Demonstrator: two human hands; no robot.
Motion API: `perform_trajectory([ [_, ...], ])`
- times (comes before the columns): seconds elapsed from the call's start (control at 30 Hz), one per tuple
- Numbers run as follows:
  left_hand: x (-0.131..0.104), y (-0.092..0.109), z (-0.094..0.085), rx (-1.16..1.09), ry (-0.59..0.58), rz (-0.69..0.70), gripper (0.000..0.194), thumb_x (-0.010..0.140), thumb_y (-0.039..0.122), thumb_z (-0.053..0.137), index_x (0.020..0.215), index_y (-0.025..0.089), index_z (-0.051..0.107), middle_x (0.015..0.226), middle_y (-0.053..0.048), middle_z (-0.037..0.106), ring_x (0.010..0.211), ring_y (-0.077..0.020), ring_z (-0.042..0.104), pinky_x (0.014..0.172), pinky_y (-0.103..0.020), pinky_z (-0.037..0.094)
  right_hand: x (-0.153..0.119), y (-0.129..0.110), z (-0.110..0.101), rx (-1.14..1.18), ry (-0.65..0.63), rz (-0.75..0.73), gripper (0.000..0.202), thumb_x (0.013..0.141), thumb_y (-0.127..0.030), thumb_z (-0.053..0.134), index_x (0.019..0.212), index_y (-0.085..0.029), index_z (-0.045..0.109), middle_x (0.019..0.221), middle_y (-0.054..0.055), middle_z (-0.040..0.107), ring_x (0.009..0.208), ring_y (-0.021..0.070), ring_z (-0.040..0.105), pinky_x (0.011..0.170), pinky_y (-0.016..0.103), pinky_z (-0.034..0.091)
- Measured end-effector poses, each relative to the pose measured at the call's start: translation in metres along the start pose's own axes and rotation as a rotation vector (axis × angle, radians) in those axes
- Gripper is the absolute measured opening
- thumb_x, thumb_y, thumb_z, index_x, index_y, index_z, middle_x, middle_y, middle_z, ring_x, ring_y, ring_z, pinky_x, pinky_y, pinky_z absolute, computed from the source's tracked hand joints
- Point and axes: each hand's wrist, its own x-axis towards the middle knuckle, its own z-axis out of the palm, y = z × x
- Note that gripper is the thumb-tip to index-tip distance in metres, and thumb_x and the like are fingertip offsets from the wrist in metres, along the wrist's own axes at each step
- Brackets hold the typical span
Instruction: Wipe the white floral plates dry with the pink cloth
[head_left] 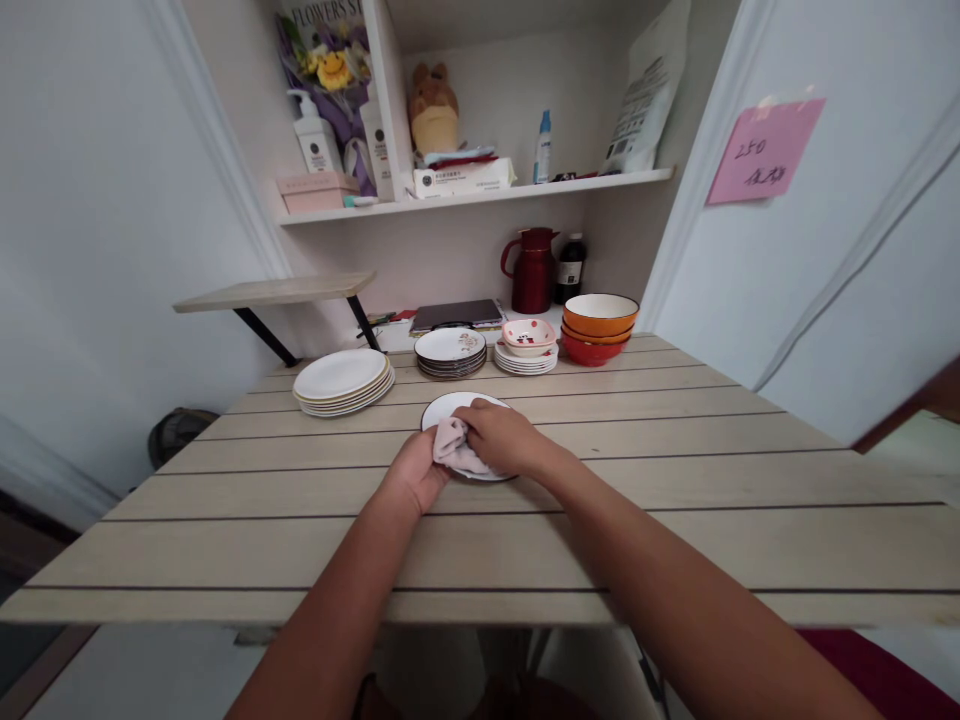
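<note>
A white plate (444, 408) with a dark rim is at the middle of the wooden table. My left hand (420, 470) grips its left edge, fingers partly hidden under the plate and cloth. A pale pinkish cloth (456, 447) lies bunched on the plate. My right hand (499, 436) is closed on the cloth and presses it against the plate's surface.
Behind the plate, from left to right, stand large white plates (341, 377), dark-rimmed plates (451, 347), small dishes under a pink bowl (529, 338), and orange and red bowls (600, 318). A red jug (534, 272) and dark bottle (571, 268) stand farther back. A small raised shelf (274, 291) is at left.
</note>
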Motion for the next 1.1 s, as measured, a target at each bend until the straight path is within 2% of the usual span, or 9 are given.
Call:
perform_trajectory([
  [0.27,-0.002,0.001,0.003,0.010,0.014,-0.002,0.017,0.076,0.007,0.053,0.085,0.010,0.068,0.084,-0.009,0.072,0.077,-0.0187,0.067,0.074,-0.028,0.054,0.001,0.001,-0.001,0.056,0.001,0.024,0.026,0.085,-0.021,0.042,0.103,-0.022,0.061,0.105,0.007,0.062,0.087,0.0173,0.057,0.068,0.026,0.035],
  [0.5,-0.002,0.001,0.003,0.022,0.022,-0.002,0.020,0.078,0.007,0.050,0.087,0.009,0.068,0.083,-0.009,0.072,0.077,-0.0183,0.067,0.074,-0.028,0.055,-0.001,0.000,-0.002,0.003,-0.014,0.026,0.027,0.085,-0.022,0.041,0.104,-0.023,0.060,0.105,0.007,0.062,0.084,0.0174,0.058,0.063,0.026,0.034],
  [0.67,-0.001,0.000,0.002,0.022,0.022,0.006,0.021,0.077,0.007,0.051,0.090,0.009,0.067,0.085,-0.009,0.072,0.077,-0.0190,0.067,0.076,-0.029,0.055,0.000,0.000,-0.001,0.002,-0.028,0.007,0.027,0.084,-0.021,0.046,0.106,-0.021,0.060,0.106,0.008,0.062,0.085,0.0179,0.057,0.066,0.026,0.035],
  [0.73,-0.001,0.001,0.002,0.019,0.018,0.004,0.021,0.078,0.008,0.051,0.091,0.009,0.067,0.086,-0.009,0.072,0.077,-0.0193,0.068,0.076,-0.030,0.055,0.001,-0.001,0.000,0.070,0.007,-0.028,0.029,0.084,-0.018,0.045,0.108,-0.020,0.060,0.107,0.008,0.062,0.089,0.0182,0.057,0.069,0.026,0.037],
  [0.8,-0.001,0.001,0.003,0.013,0.012,-0.002,0.021,0.078,0.008,0.051,0.092,0.009,0.067,0.087,-0.010,0.072,0.077,-0.0195,0.068,0.076,-0.030,0.055,0.001,-0.002,0.003,0.179,0.082,-0.047,0.037,0.084,-0.015,0.043,0.120,-0.022,0.054,0.112,0.007,0.062,0.094,0.0179,0.057,0.073,0.026,0.038],
  [0.87,0.000,0.000,0.003,0.004,0.005,-0.010,0.022,0.079,0.009,0.052,0.094,0.010,0.067,0.089,-0.010,0.072,0.077,-0.0195,0.068,0.076,-0.031,0.055,0.003,-0.002,0.007,0.271,0.161,-0.015,0.049,0.085,-0.014,0.042,0.132,-0.024,0.041,0.115,0.007,0.062,0.095,0.0179,0.057,0.075,0.026,0.038],
  [0.93,0.000,0.000,0.002,-0.006,-0.005,-0.020,0.023,0.079,0.011,0.053,0.097,0.010,0.067,0.092,-0.010,0.072,0.078,-0.0197,0.068,0.076,-0.031,0.055,0.004,0.000,0.010,0.301,0.215,0.069,0.054,0.084,-0.013,0.042,0.136,-0.026,0.033,0.114,0.006,0.062,0.090,0.0183,0.058,0.073,0.027,0.038],
  [1.03,0.000,-0.001,0.001,-0.026,-0.010,-0.026,0.024,0.079,0.010,0.054,0.099,0.010,0.067,0.093,-0.011,0.072,0.080,-0.0203,0.069,0.077,-0.032,0.055,0.007,0.005,0.013,0.288,0.248,0.233,0.051,0.081,-0.012,0.042,0.130,-0.025,0.036,0.111,0.007,0.062,0.080,0.0183,0.058,0.068,0.028,0.038],
  [1.1,0.000,-0.001,0.001,-0.039,-0.016,-0.030,0.026,0.078,0.008,0.054,0.100,0.010,0.067,0.093,-0.011,0.072,0.080,-0.0207,0.069,0.078,-0.033,0.055,0.007,0.010,0.013,0.321,0.236,0.287,0.048,0.079,-0.010,0.043,0.125,-0.024,0.040,0.108,0.007,0.062,0.078,0.0181,0.057,0.067,0.028,0.038],
])
